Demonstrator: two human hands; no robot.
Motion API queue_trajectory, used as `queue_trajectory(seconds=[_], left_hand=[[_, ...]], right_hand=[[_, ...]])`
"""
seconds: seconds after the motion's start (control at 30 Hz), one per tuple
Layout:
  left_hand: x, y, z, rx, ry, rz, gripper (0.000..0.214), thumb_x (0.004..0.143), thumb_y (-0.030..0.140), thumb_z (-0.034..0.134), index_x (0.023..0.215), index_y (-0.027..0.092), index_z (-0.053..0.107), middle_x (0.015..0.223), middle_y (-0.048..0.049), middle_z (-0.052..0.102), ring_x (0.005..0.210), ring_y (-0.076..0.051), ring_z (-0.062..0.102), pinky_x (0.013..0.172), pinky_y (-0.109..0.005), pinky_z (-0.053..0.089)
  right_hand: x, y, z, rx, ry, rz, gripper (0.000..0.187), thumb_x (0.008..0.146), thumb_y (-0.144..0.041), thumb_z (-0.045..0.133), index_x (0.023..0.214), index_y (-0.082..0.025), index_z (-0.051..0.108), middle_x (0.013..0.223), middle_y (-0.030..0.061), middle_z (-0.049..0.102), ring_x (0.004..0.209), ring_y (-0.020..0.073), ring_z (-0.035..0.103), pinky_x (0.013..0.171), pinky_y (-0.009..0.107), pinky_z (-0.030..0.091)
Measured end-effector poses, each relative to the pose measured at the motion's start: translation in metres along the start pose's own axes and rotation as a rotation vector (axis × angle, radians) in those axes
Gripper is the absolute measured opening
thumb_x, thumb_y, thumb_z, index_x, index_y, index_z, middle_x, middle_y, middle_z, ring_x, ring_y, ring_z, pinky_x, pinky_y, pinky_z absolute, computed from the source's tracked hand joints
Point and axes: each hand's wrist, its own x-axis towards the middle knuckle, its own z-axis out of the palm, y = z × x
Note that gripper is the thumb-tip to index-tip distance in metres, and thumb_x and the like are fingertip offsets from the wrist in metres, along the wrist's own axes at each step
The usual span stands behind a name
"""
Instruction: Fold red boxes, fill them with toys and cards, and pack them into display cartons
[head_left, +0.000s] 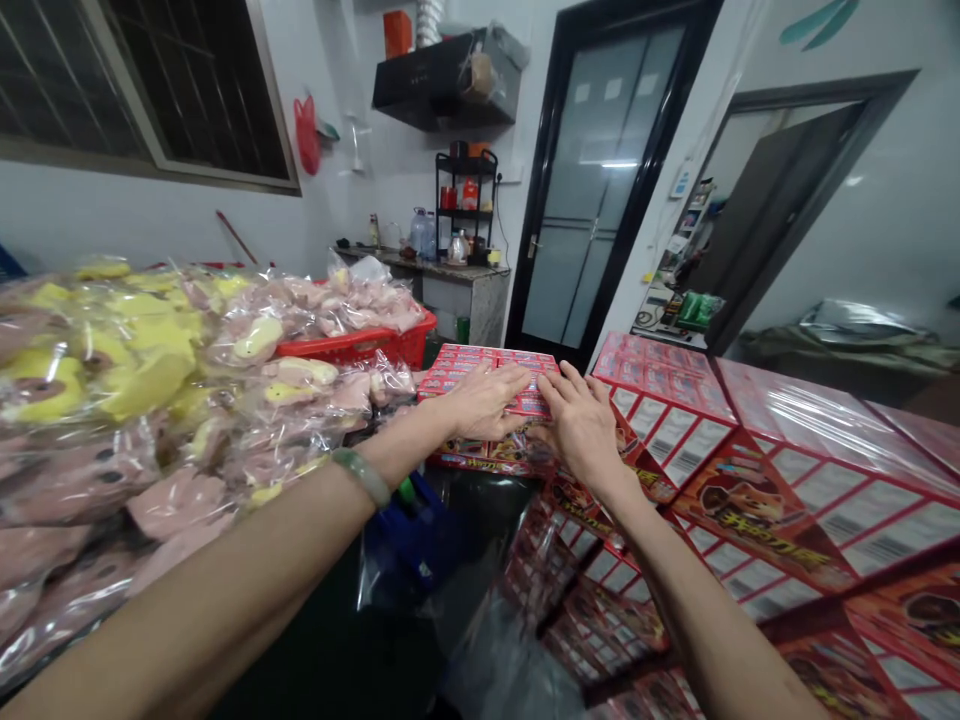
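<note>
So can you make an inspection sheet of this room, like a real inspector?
surface: hidden under boxes and bags, so I cannot tell what it is.
job's things: small red boxes in a stack, under both hands.
clutter: plastic bags of pink and yellow soft toys, a red basket, wrapped red cartons, a blue bag.
hands: left hand and right hand lie open on the boxes; a green bangle circles the left wrist.
cables: a thin dark cord beside the wall shelf.
surroundings: a black shelf, a glass door, a barred window.
</note>
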Motion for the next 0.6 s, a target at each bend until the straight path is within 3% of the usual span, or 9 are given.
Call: queue_trajectory(seconds=[0.13,0.23,0.3,0.37,0.43,0.5,0.6], left_hand=[[0.011,-0.008,0.008,-0.037,-0.013,-0.061,0.041,0.081,0.024,0.053,0.122,0.02,0.05,0.137,-0.0119,0.048,0.132,-0.034,0.033,0.103,-0.064,0.021],[0.017,-0.005,0.013,-0.079,0.052,-0.129,0.04,0.075,0.017,0.059,0.115,0.02,0.056,0.139,-0.0117,0.044,0.135,-0.04,0.023,0.098,-0.072,0.018],[0.017,-0.001,0.013,-0.125,0.111,-0.174,0.04,0.07,0.013,0.063,0.11,0.019,0.06,0.142,-0.0133,0.041,0.135,-0.041,0.02,0.099,-0.073,0.015],[0.014,0.001,0.011,-0.2,0.17,-0.225,0.042,0.064,0.015,0.071,0.105,0.021,0.063,0.141,-0.0119,0.042,0.135,-0.04,0.021,0.102,-0.071,0.012],[0.006,-0.004,0.005,-0.306,0.254,-0.295,0.052,0.058,0.025,0.078,0.108,0.026,0.062,0.141,-0.0081,0.043,0.137,-0.037,0.02,0.106,-0.065,0.008],[-0.006,-0.017,-0.001,-0.442,0.387,-0.415,0.059,0.065,0.04,0.073,0.12,0.026,0.054,0.146,-0.0068,0.036,0.139,-0.033,0.015,0.111,-0.057,0.006],[-0.028,-0.043,-0.006,-0.716,0.56,-0.648,0.056,0.081,0.05,0.051,0.126,0.016,0.049,0.144,-0.0132,0.038,0.138,-0.032,0.018,0.112,-0.049,0.012]], right_hand=[[0.014,0.003,0.0,-0.053,-0.139,-0.012,0.036,0.079,-0.032,0.061,0.109,-0.013,0.06,0.118,0.0165,0.061,0.12,0.0323,0.045,0.102,0.048,0.023],[0.025,0.003,0.0,-0.085,-0.183,-0.019,0.027,0.079,-0.034,0.061,0.096,-0.013,0.065,0.103,0.016,0.066,0.103,0.0309,0.056,0.097,0.046,0.028],[0.029,0.002,-0.001,-0.087,-0.174,-0.03,0.024,0.079,-0.033,0.061,0.091,-0.014,0.066,0.096,0.0147,0.068,0.093,0.0293,0.059,0.094,0.045,0.031],[0.029,0.0,-0.001,-0.082,-0.147,-0.033,0.025,0.079,-0.031,0.062,0.096,-0.013,0.065,0.099,0.0148,0.067,0.099,0.0305,0.058,0.095,0.045,0.032],[0.019,-0.004,-0.002,-0.081,-0.103,-0.017,0.034,0.08,-0.027,0.061,0.108,-0.01,0.061,0.114,0.0181,0.062,0.117,0.034,0.048,0.1,0.046,0.029],[-0.002,-0.011,0.001,-0.04,0.011,0.046,0.044,0.081,-0.024,0.059,0.121,-0.007,0.054,0.132,0.0208,0.049,0.13,0.0353,0.033,0.104,0.048,0.025],[-0.047,-0.028,0.015,0.213,0.283,0.323,0.049,0.083,-0.031,0.054,0.125,-0.006,0.048,0.133,0.0233,0.045,0.127,0.0334,0.037,0.101,0.048,0.031]])
